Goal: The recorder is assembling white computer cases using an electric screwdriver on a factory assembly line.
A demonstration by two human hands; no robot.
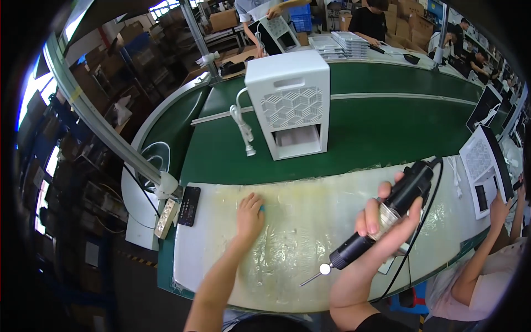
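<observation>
Right hand's grip (387, 218) is closed around a black electric screwdriver (387, 213), held tilted above the pale mat (310, 221), its bit tip pointing down toward the near edge of that mat and its black cable (426, 216) looping off its upper end. On the same mat, to the left of the screwdriver, the left hand (250, 217) lies palm down over a small blue thing (262, 209), fingers flat; what it grips cannot be told. Beyond the mat, on the green bench (387, 127), stands a white boxy appliance (290, 110) with a white cord (242, 124) beside it. Just off the mat's left end lies a black remote-like panel (189, 206). A neighbour's hand (499, 210) reaches in at the mat's right end.
</observation>
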